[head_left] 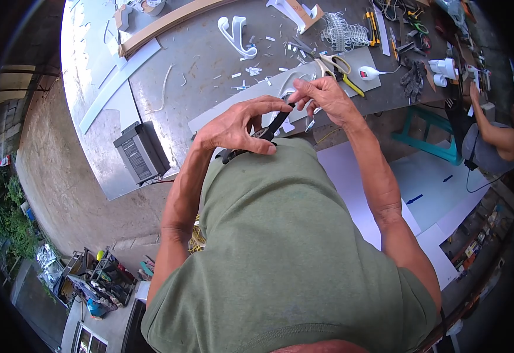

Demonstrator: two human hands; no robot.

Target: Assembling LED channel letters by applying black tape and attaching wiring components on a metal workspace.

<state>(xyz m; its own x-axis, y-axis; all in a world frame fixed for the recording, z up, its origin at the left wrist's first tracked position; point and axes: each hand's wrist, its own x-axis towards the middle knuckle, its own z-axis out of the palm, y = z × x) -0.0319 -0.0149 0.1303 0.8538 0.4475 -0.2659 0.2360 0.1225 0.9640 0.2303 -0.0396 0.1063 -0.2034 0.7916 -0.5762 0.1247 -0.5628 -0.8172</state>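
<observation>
My left hand [237, 125] is curled round a long black tool [277, 122], held at a slant just in front of my shirt at the table's near edge. Its exact kind is partly hidden by the fingers. My right hand [322, 99] is closed in a pinch beside the tool's upper end; whatever lies between those fingertips is too small to make out. Behind the hands is a white curved piece [290, 82] on a grey board [221, 115]. Scissors with pale handles [334, 63] lie just beyond my right hand, near a tool with yellow handles [354, 87].
Small white scraps [254, 71] and a white curved channel piece [236, 36] lie on the metal table [195, 65]. A black battery-like box [141, 154] stands at the left edge. At right are a white bottle [368, 73], dark gloves [412, 81], a teal stool [424, 134] and another person [495, 138].
</observation>
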